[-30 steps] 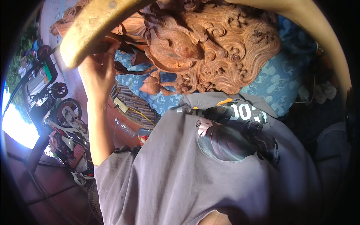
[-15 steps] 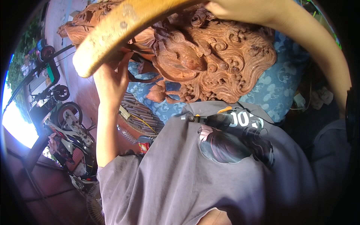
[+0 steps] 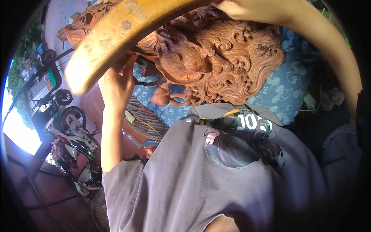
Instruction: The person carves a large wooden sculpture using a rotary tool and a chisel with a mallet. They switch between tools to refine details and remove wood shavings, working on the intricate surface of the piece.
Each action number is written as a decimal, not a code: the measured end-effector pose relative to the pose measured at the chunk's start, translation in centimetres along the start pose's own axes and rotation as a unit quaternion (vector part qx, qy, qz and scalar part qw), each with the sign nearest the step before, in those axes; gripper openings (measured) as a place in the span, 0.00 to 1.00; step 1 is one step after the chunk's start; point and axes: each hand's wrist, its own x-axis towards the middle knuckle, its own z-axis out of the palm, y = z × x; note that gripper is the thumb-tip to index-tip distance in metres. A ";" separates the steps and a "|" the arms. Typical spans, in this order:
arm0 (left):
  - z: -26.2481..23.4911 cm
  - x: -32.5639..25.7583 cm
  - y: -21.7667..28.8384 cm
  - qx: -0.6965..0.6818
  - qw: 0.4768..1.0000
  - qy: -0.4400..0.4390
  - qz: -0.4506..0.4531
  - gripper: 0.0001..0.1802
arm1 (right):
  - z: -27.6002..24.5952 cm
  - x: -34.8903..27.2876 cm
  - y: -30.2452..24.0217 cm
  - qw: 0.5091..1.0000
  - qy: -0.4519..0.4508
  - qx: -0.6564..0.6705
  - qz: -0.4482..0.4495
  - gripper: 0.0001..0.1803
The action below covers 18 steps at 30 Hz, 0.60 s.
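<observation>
A curved yellow wooden mallet point(image 3: 127, 29), worn and scuffed, slants across the top of the view. My right hand point(image 3: 232, 8) is closed at its upper end, with the fingers partly cut off by the frame's edge. Below the mallet's broad end, my left hand point(image 3: 117, 86) is raised, its fingers pinched together against the carving. What they hold is hidden behind the mallet. The reddish-brown wood carving point(image 3: 232, 62), full of swirls, curls and leaf shapes, lies in front of me on a blue patterned cushion point(image 3: 291, 73).
Several chisel-like rods point(image 3: 143, 118) lie in a row beside the cushion, near a yellow cord. Parked motorcycles point(image 3: 75, 150) stand at the left. A fan point(image 3: 99, 208) is at lower left. A crumpled whitish cloth point(image 3: 332, 98) lies at the right.
The mallet's broad end has swung slightly down and to the left. My left hand has shifted very little, and the carving stays where it was.
</observation>
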 end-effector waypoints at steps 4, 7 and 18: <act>0.4 0.3 -0.2 0.003 1.000 -0.016 0.013 0.07 | -0.4 0.2 0.4 0.999 0.023 0.025 -0.015 0.16; -1.1 -0.8 -0.6 0.008 0.999 0.007 0.041 0.09 | -1.3 0.6 -1.0 0.994 -0.044 0.072 0.068 0.18; -3.8 -3.6 0.1 -0.142 0.977 0.154 -0.038 0.18 | -0.2 -6.6 -15.7 0.757 -0.029 0.587 0.285 0.51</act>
